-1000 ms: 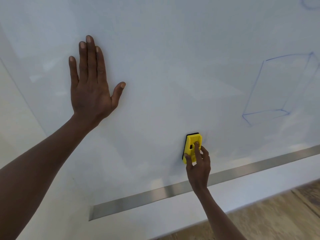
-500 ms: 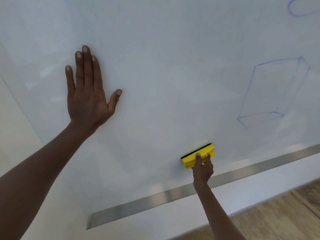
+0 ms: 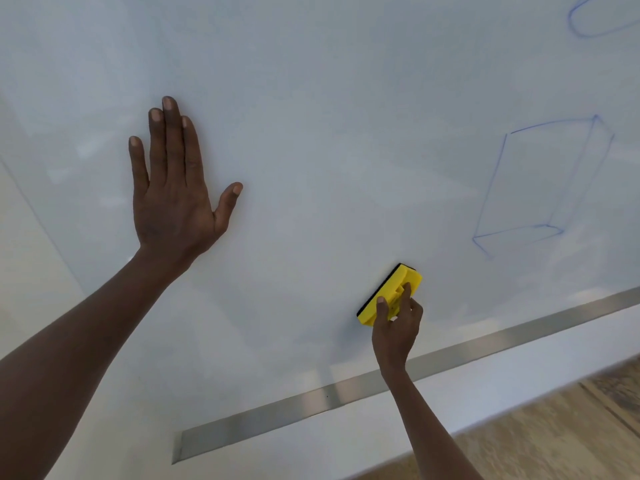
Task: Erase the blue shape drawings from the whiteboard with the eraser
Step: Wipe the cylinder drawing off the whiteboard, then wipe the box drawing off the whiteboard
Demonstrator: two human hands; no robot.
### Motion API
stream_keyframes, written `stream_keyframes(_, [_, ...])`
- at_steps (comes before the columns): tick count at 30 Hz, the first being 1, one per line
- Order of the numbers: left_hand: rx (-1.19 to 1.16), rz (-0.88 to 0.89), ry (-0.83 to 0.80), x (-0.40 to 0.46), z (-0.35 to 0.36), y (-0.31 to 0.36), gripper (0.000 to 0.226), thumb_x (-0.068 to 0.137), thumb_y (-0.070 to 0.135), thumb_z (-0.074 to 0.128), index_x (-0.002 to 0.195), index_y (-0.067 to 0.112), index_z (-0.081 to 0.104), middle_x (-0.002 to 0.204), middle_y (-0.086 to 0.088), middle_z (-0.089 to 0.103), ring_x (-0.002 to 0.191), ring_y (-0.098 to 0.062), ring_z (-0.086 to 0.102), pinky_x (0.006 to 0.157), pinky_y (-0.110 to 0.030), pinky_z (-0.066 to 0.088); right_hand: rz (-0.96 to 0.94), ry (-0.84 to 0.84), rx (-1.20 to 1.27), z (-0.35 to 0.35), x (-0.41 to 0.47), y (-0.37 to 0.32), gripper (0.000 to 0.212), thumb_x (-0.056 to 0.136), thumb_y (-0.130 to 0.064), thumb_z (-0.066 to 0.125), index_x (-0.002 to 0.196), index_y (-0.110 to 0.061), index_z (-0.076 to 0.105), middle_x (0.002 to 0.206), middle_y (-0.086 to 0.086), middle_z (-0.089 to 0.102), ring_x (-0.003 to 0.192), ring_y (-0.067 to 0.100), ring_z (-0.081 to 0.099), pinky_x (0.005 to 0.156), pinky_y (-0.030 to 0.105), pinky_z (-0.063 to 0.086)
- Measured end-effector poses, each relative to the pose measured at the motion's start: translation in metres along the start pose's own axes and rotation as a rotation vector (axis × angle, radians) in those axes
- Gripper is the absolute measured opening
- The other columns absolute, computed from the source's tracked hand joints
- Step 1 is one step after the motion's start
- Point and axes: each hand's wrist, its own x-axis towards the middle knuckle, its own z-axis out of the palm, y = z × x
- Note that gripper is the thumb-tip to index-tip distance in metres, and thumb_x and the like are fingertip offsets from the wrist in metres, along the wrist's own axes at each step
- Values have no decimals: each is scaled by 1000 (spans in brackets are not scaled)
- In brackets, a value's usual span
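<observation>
Head view looks down at a big white whiteboard (image 3: 329, 116) that fills most of the picture. It is shiny and shows pale reflections. A silver metal strip (image 3: 398, 379) runs along its bottom edge, going up to the right. Below that is a white wall band, and a brown wood floor (image 3: 554, 431) shows in the bottom right corner.

Two blue drawings are on the right side of the board. One is a blue box shape (image 3: 540, 188), like a tall slanted block. The other is a blue round shape (image 3: 595, 26) at the top right, cut off by the edge.

The yellow eraser (image 3: 389, 294) sits low on the board, left of and below the box shape, and apart from it. Its black pad side lies against the board. Its long side is tilted, going from bottom left up to top right.

The right hand (image 3: 396, 327) grips the eraser from below, fingers curled on it. The left hand (image 3: 173, 188) is spread flat on the board, fingers straight, holding nothing.
</observation>
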Motion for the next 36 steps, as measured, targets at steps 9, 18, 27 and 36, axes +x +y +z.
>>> stream_keyframes(9, [5, 9, 10, -1, 2, 0, 87, 110, 57, 40, 165, -4, 10, 171, -29, 14, 161, -41, 12, 131, -45, -7, 572, 61, 334, 8, 27, -19, 31, 98, -30, 49, 118, -7, 57, 116, 18, 56, 111, 43, 54, 89, 60, 52])
stream_keyframes(18, [-8, 5, -3, -2, 2, 0, 88, 110, 58, 39, 165, -4, 11, 172, -28, 13, 162, -39, 10, 131, -44, -8, -186, 70, -34, 7, -1, -82, 61, 97, -28, 59, 152, -13, 35, 134, 18, 46, 117, 34, 50, 87, 39, 46])
stream_keyframes(27, [-29, -3, -9, -2, 1, 0, 88, 110, 57, 40, 165, -3, 8, 172, -28, 12, 161, -24, -7, 131, -44, -8, -684, -188, -307, 11, -44, -67, 55, 95, -36, 60, 146, -24, 44, 131, 7, 49, 104, 26, 53, 55, 34, 55])
stream_keyframes(36, [-47, -14, -27, -2, 2, 0, 89, 110, 59, 35, 166, 0, 0, 173, -16, -6, 162, -23, -14, 132, -45, -6, -604, -150, -348, -28, 6, -35, 60, 91, -22, 67, 146, -25, 44, 134, 7, 47, 105, 31, 51, 58, 41, 57])
